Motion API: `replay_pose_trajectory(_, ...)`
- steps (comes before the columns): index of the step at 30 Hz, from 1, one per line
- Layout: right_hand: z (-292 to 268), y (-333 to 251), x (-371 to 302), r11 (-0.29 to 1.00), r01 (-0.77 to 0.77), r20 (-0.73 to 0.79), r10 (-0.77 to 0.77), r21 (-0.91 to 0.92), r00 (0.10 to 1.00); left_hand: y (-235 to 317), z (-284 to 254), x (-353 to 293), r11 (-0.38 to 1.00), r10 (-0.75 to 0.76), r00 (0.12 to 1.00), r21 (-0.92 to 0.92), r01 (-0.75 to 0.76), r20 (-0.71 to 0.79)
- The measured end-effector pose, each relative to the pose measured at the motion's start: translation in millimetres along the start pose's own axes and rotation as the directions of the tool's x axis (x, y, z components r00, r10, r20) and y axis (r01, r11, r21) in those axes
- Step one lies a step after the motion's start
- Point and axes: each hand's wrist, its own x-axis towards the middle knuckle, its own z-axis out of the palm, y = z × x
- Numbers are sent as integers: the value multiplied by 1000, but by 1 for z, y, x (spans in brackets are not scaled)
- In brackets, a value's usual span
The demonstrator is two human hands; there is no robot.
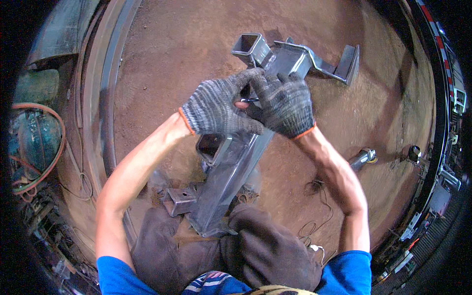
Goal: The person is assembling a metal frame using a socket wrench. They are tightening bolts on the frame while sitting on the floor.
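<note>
A long dark steel beam [223,184] lies on the floor in front of me and runs away between my knees. Square tube stubs are joined to its left side, one far [248,45] and one near [212,147]. My left hand [214,105] and my right hand [287,103], in grey knit gloves with orange cuffs, meet above the beam's middle. Their fingers are curled in toward each other. A small shiny metal piece [250,100] shows between them, its kind unclear. One bare fingertip pokes out of the glove beside it. Most of the grip is hidden by the gloves.
A bent bracket [339,69] sticks out at the beam's far right end. A small holed steel block [180,200] is by my left knee. An angle grinder [363,159] lies to the right, near a loose cord [322,221]. Long steel rails [110,88] and an orange hose [61,142] are at left.
</note>
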Motion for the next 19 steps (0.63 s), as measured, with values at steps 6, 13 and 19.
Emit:
replay_pose_trajectory(6, 28, 24, -7, 973, 212, -171, -194, 93, 966, -31, 7, 28, 837, 480, 873, 343, -427, -85)
replay_pose_trajectory(13, 29, 2, -19, 894, -235, 87, 218, 382, 972, -37, 22, 30, 871, 490, 852, 140, -471, -185)
replay_pose_trajectory(19, 36, -18, -27, 665, -445, 49, 524, 599, 850, -34, 32, 47, 895, 447, 882, 66, -442, -148)
